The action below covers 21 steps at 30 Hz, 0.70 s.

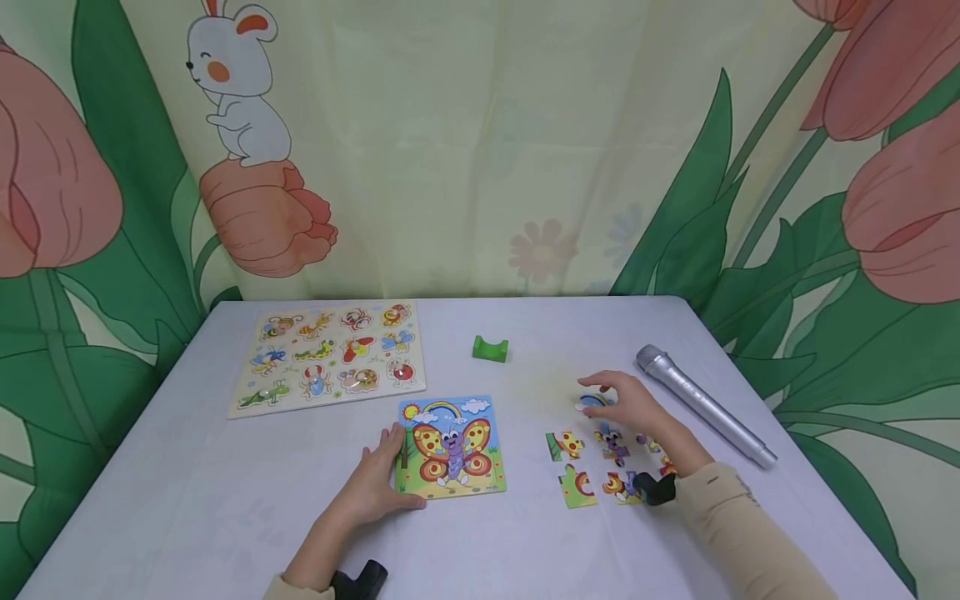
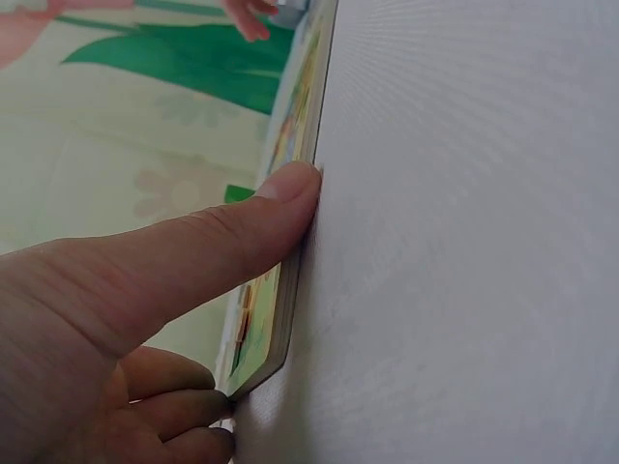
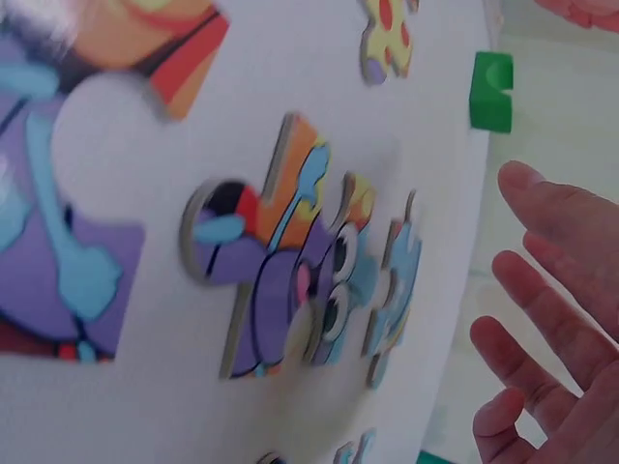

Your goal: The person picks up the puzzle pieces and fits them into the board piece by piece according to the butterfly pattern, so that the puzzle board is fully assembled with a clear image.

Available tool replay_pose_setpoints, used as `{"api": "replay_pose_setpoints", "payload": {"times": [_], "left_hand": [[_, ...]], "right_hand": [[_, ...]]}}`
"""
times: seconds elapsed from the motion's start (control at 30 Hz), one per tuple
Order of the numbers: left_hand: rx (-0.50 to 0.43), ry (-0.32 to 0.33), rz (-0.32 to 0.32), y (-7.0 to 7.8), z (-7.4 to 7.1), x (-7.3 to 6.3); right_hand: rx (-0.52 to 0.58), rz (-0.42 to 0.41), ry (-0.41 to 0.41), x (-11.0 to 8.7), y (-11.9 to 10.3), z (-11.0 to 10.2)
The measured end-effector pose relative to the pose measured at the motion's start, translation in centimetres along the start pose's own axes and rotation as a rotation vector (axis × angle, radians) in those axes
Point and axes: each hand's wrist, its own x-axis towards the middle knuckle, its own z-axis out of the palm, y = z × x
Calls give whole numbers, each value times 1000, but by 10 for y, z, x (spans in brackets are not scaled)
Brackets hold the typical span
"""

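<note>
A square butterfly puzzle board [image 1: 452, 450] lies face up on the table. My left hand [image 1: 375, 479] holds its near left corner, thumb along the front edge and fingers at the left side; in the left wrist view the thumb [image 2: 290, 182] presses the board's edge. My right hand [image 1: 633, 408] hovers over several loose puzzle pieces, fingers spread, holding nothing. Nearest it is the rainbow piece [image 1: 592, 401], partly covered in the head view. Below that lies the butterfly-face piece [image 3: 280, 280]. Others include a yellow wing piece [image 1: 572, 445] and a green corner piece [image 1: 577, 487].
A larger insect puzzle board [image 1: 330, 358] lies at the back left. A green notched block [image 1: 491, 349] stands behind the butterfly board. Along the right side lies a silver microphone [image 1: 705, 407]. A printed curtain [image 1: 480, 150] hangs behind the table.
</note>
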Motion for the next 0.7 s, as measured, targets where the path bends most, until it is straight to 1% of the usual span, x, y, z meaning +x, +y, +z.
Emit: {"api": "replay_pose_setpoints", "payload": {"times": [0.27,0.53,0.7], "left_hand": [[-2,-5,-5,-1,0,0],[5,-3,-5,-1,1,-1],[2,-8,-11,0,1,-1]], "right_hand": [[-14,84,-41,1,15,-3],[-21,156,-55,0,27,-3],[-31,172,-53,-1,30,-3]]}}
